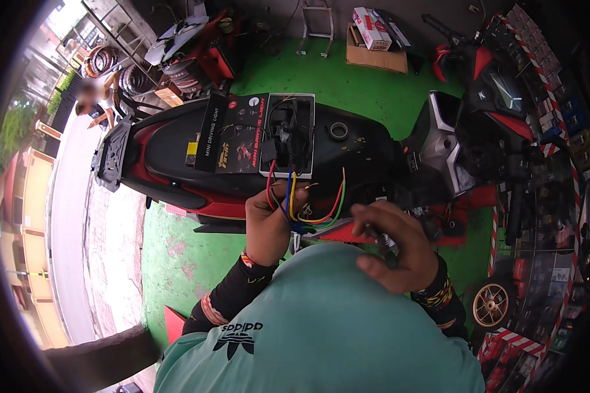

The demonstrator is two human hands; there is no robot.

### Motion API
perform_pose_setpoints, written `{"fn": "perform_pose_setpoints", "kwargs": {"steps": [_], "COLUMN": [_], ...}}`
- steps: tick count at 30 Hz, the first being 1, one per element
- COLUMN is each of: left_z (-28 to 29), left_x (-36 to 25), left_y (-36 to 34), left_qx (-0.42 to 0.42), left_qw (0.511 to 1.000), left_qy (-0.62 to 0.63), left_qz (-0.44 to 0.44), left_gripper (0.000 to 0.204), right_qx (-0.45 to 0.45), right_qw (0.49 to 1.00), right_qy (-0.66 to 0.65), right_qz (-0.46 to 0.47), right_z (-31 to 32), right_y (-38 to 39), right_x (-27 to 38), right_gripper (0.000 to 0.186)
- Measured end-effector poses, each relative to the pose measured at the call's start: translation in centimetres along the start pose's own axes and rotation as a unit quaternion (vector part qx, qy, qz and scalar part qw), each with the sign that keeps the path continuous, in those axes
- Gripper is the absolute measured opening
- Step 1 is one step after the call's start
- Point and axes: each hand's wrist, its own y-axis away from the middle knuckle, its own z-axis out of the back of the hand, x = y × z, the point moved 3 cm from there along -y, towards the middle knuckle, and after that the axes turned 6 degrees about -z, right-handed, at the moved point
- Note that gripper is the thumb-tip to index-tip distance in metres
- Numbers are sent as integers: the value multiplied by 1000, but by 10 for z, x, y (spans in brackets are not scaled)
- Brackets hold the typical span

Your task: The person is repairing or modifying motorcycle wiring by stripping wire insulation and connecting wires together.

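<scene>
My left hand [269, 223] is closed around a bundle of coloured wires [293, 196] in yellow, blue, red, green and black. Their loose ends curve to the right, toward my other hand. My right hand [403, 249] is curled around a small dark tool [381, 241], whose kind I cannot make out; it is apart from the wires. Just beyond my left hand, an open carton [311, 105] with black cables and parts lies on the motor scooter's black seat [177, 141]. Its printed black lid [226, 141] is folded out to the left. A roll of tape [338, 131] rests right of the carton.
The scooter [439, 144] stretches across in front of me on a green floor [255, 72]. A cardboard box [373, 59] sits beyond it, near a small metal frame [317, 26]. Shelves of packaged parts [557, 131] and a gold wheel [490, 304] stand at right. Another person [98, 101] is at far left.
</scene>
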Motion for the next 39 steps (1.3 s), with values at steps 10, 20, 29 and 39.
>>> {"fn": "perform_pose_setpoints", "kwargs": {"steps": [10, 20, 29, 39], "left_z": [-6, 9, 4, 2], "left_x": [-4, 21, 17, 11], "left_y": [1, 0, 1, -1], "left_qx": [0, 12, 40, 64], "left_qw": [999, 1000, 998, 996], "left_qy": [51, -4, 10, 51], "left_qz": [2, 6, 45, 26], "left_gripper": [25, 19, 10, 11], "right_qx": [-27, -49, -51, -36], "right_qw": [979, 965, 935, 933], "right_qy": [163, 245, 346, 356], "right_qz": [-116, -84, -64, -51], "right_z": [-32, -31, -27, -26], "right_y": [-8, -12, -17, -18], "right_x": [-26, -26, -12, -15], "right_gripper": [51, 61, 65, 69]}}
